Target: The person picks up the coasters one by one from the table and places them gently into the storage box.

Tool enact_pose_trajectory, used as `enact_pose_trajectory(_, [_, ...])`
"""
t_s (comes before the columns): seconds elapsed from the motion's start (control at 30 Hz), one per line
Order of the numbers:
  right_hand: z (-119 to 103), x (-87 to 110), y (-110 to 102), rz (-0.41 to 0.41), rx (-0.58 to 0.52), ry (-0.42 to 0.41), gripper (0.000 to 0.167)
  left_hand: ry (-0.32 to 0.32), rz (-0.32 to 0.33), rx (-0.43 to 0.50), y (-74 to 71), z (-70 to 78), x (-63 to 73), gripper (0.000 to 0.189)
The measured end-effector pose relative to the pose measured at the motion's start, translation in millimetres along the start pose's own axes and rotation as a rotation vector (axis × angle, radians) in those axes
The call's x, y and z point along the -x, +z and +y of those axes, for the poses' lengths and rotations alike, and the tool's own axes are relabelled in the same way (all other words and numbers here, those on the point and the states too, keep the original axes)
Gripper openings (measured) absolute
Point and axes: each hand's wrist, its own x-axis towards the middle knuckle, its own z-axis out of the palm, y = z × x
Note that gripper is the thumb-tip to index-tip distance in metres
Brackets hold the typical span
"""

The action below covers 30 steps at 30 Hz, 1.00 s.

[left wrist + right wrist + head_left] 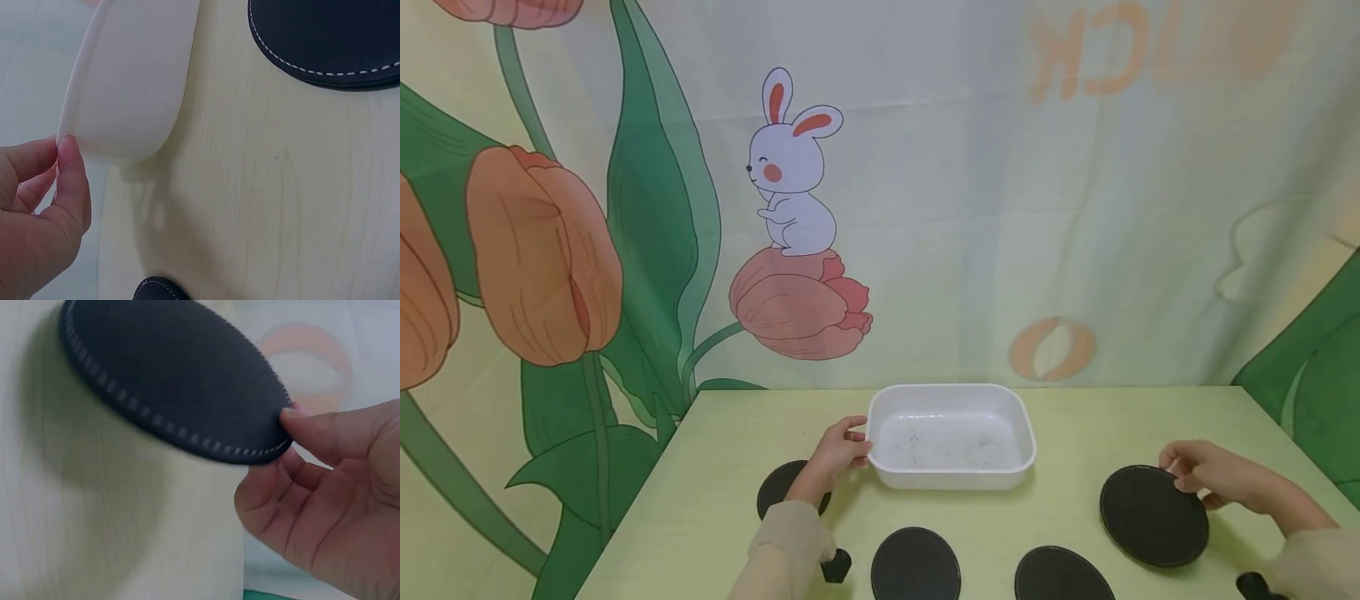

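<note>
Two grips going on: head view has the left hand [838, 454] pinching the white tray [951, 481] at the far side of the desk [722, 442] and the right hand [1221, 479] holding a black disc [1153, 517] above it, left wrist shows that tray pinch up close, right wrist shows the disc tilted, thumb on top.

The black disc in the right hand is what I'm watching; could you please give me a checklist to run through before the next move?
1. Right hand gripping the black disc: ok, it pinches the edge.
2. Disc raised off the table: ok.
3. Disc level: not ok, it is tilted.
4. Left hand on the white tray: ok, it pinches the rim.
5. Tray fully resting on the table: cannot tell.
</note>
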Motion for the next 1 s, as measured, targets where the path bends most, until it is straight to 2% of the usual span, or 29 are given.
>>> enact_pose_trajectory(0.3, [-22, -8.3, 8, -0.02, -0.111, -0.126, 0.017, -0.013, -0.004, 0.003, -0.5, -0.2, -1.2, 0.045])
enact_pose_trajectory(0.57, [-39, -22.0, 18, 0.02, -0.217, -0.146, 0.016, -0.009, -0.009, -0.001, -1.0, -2.0, -2.5, 0.045])
enact_pose_trajectory(1.0, [-69, -53.6, 48, 0.046, -0.416, -0.24, 0.014, -0.007, -0.006, 0.022, -0.4, 0.4, -1.2, 0.046])
